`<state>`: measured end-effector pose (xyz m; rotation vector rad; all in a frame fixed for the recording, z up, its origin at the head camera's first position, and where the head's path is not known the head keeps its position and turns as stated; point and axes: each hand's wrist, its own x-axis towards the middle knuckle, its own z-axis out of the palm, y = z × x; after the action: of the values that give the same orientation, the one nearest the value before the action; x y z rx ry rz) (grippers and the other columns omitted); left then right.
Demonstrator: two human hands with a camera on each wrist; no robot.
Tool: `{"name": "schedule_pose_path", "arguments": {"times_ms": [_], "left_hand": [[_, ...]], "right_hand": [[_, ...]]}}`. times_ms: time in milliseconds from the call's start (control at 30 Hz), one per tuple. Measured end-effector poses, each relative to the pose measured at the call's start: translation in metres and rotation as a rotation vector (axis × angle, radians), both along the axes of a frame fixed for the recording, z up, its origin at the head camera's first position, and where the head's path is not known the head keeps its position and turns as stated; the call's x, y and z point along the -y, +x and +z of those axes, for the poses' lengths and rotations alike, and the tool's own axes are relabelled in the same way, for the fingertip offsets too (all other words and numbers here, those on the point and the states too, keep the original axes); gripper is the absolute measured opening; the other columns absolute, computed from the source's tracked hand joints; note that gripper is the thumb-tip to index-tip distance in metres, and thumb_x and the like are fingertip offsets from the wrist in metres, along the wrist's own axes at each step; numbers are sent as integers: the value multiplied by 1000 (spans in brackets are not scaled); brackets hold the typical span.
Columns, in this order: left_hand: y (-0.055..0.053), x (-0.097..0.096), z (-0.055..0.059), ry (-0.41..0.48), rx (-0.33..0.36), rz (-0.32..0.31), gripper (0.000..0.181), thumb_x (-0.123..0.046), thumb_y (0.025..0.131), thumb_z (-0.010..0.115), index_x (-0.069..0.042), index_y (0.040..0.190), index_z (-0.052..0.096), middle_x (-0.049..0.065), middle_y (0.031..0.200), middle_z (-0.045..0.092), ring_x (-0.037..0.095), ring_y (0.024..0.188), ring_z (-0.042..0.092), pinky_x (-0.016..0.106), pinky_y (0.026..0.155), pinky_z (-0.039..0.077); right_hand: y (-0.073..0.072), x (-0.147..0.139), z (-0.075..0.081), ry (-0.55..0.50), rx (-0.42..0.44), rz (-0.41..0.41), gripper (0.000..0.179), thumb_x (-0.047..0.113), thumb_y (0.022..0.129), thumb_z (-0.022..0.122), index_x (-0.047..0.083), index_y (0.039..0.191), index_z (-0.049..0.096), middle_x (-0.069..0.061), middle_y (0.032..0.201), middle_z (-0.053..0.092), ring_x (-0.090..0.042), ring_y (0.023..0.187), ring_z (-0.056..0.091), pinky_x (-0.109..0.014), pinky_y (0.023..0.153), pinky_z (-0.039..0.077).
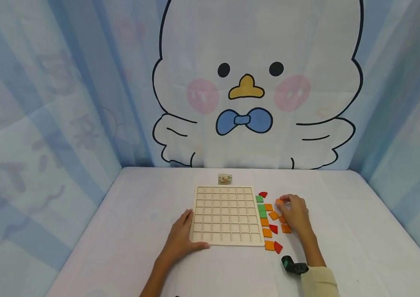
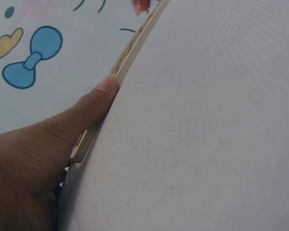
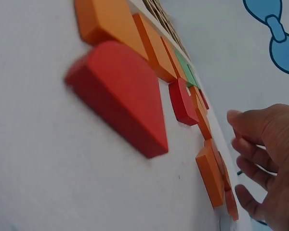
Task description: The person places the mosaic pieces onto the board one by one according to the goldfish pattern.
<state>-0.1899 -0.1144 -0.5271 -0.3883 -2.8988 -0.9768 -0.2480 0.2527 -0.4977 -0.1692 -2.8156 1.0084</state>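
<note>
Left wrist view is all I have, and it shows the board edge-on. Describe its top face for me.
Observer: From the head view, the top of the board is divided into rows of square compartments, each showing its bare, pale floor.
Operator: Now tell me what lies along its right edge.
Observer: Loose green pieces and orange pieces are lined up there.
Operator: Look farther right.
Observer: The right grip is out beyond that line, its fingertips at another orange piece.
</note>
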Motion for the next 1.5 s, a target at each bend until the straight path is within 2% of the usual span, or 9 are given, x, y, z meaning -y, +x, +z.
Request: {"name": "schedule_pose_path", "arguments": {"times_ms": [200, 433, 600, 967, 1267, 1500], "left_hand": [[0, -1, 0, 4, 7, 7, 126, -70, 61, 79, 2, 152, 28, 20, 157, 29, 38, 142, 35, 51, 114, 35], [0, 0, 0, -1, -11, -10, 125, -66, 63, 81, 3, 151, 28, 20, 157, 29, 38, 142, 34, 51, 113, 35], [1, 0, 0, -6, -11, -18, 125, -67, 63, 80, 4, 151, 27, 21, 157, 28, 39, 142, 34, 51, 114, 34], [0, -1, 1, 3, 9, 1, 126, -68, 63, 79, 3, 152, 27, 21, 158, 28, 39, 142, 34, 52, 114, 34], [-2, 0, 3, 1, -10, -18, 123, -65, 64, 81, 5, 151, 28, 23, 156, 29, 41, 141, 35, 54, 112, 35], [0, -1, 4, 3, 11, -16, 123, -68, 65, 78, 2, 152, 27, 20, 158, 28, 39, 142, 34, 51, 114, 35]], "right_hand": [[-5, 13, 5, -51, -79, 157, 33, 20, 96, 62, -3, 120, 59, -23, 122, 59, -38, 117, 47, -58, 108, 37], [-12, 40, 1, -40, -163, 327, 28, 16, 92, 68, -3, 112, 64, -19, 112, 64, -37, 113, 54, -54, 98, 46], [-14, 65, 0, -57, -199, 416, 23, 12, 90, 70, -1, 109, 67, -15, 107, 66, -33, 106, 58, -50, 93, 49], [-22, 127, -3, -57, -207, 529, 18, 11, 86, 72, 4, 103, 70, -8, 101, 66, -24, 98, 58, -42, 87, 49], [-32, 160, -5, -52, -235, 558, 18, 13, 89, 70, 4, 105, 69, -9, 103, 64, -23, 100, 55, -41, 88, 48], [-40, 180, -6, -61, -203, 585, 21, 16, 90, 70, 4, 108, 69, -9, 106, 64, -25, 105, 56, -41, 92, 48]]}}
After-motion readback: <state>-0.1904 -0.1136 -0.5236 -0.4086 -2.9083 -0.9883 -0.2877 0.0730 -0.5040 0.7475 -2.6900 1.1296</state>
